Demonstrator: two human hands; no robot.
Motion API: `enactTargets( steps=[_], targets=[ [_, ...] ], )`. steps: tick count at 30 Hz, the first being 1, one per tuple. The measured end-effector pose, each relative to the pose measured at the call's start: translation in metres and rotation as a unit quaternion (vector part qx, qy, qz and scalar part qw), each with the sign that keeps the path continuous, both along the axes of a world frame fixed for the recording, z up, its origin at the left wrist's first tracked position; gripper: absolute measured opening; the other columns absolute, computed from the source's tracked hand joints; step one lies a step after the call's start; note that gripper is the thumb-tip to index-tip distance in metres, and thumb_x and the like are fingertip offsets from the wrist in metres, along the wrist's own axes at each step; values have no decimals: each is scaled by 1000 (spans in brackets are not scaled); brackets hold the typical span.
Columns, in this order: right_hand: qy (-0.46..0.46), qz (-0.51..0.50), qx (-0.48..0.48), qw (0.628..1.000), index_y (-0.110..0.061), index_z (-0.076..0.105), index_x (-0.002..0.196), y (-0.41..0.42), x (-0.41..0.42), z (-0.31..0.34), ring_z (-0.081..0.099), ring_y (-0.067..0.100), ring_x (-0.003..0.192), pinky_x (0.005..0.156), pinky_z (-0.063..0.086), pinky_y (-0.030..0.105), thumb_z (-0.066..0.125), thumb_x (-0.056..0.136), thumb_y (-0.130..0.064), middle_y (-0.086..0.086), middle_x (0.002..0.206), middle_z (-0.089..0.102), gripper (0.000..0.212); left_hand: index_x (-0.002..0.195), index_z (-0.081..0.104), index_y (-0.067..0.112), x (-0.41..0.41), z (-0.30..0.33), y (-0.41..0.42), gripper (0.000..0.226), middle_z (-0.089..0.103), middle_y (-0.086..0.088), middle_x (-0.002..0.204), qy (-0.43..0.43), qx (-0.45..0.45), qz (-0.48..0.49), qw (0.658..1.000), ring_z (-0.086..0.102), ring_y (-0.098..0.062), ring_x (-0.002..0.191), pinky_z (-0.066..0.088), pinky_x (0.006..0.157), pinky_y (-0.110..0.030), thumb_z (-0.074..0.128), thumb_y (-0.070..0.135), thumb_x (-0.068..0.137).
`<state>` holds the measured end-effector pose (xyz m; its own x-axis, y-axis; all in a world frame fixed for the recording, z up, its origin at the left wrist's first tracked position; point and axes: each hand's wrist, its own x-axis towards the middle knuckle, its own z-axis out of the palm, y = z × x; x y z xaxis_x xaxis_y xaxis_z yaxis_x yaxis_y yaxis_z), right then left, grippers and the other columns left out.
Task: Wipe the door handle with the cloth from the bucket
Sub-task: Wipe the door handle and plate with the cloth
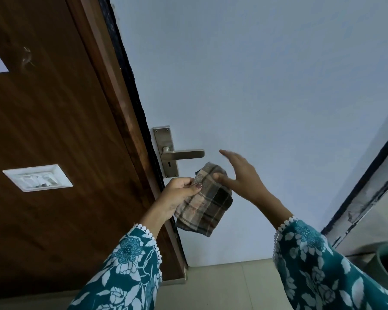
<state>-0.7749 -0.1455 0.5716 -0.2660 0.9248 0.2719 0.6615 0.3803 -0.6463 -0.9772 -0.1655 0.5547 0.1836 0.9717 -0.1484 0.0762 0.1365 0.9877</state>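
2 teal sleeves [126, 269] w/ white floral print, white scalloped lace cuffs; dark nail polish.

White switch plate [37, 177] on brown wood panel [54, 130] — pale tiled floor [229, 285], dark-edged frame [365, 198] at right

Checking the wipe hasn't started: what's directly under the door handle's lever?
Under the lever, the keyhole in the metal backplate shows. Lower hangs the plaid cloth, pinched by the left hand, apart from the lever. The cloth covers the door behind it.

Your left hand [179, 193] was raised in front of you, fingers curled and thumb pinched closed on a cloth [205, 202]. Your right hand [240, 175] was lifted beside it, fingers spread loose, thumb touching the cloth. Both forearms wore patterned sleeves.
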Motion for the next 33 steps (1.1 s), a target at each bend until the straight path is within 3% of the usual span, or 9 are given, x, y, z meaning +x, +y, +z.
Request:
enactTargets(
  steps=[3,7,12,14,16,19,24,28,33],
  targets=[
    [-5,73,-88,993,-21,44,138,-15,-4,-14,57,14,112,86,40,18,70,80,-37,0,133,59,65,105,65,1,1,1,-2,17,68,-21,103,-10,14,19,1000,65,-33,98,51,90,-44,60,6,89],
    [-21,40,-43,998,-18,60,119,-19,-9,-23,60,16,88,70,42,17,67,81,-15,3,104,70,38,103,66,6,3,3,-7,15,69,-17,102,-5,42,11,999,64,-29,99,54,88,-36,60,3,89],
    [-104,61,-8,993,-17,67,106,-15,0,-9,63,24,88,76,51,33,59,75,-12,4,93,72,33,119,46,11,4,0,-9,60,43,-4,127,229,227,106,941,46,-15,113,43,93,-22,81,14,71],
    [-136,89,-12,987,-21,68,108,-12,4,-3,63,19,91,77,48,26,61,74,-11,1,97,73,37,135,38,12,0,1,-6,80,36,4,136,301,271,20,914,38,-7,123,35,99,-16,83,19,69],
    [-80,95,-10,992,-24,68,106,-10,3,1,63,14,89,75,45,17,67,74,-13,-3,98,73,35,132,50,15,1,2,-4,64,57,1,131,325,203,-84,920,53,-13,120,46,100,-31,79,22,75],
    [29,40,-10,999,-21,58,116,-10,-6,-3,61,12,94,87,48,24,72,77,-16,-2,107,69,42,102,70,11,10,-6,-5,27,75,-10,91,282,150,-41,947,70,-25,88,56,79,-51,75,19,77],
    [104,-137,155,973,-15,54,124,-39,-23,-38,48,21,118,100,42,46,63,85,-23,4,125,59,41,86,71,11,11,-21,-5,12,74,-10,85,171,77,168,968,71,-23,80,60,73,-45,77,15,76],
    [27,18,61,998,-15,37,143,-53,-53,-59,45,18,129,106,37,31,60,85,-47,5,144,47,70,82,71,15,24,-13,-7,12,73,-11,84,43,12,198,979,71,-25,78,58,60,-33,66,24,88],
    [202,-86,0,975,-24,50,134,-35,-64,-62,67,9,91,79,53,20,68,82,-29,-5,109,70,55,94,70,22,21,0,-12,32,75,-2,91,4,-42,150,988,73,-19,82,57,62,-29,43,39,99]
  ],
)
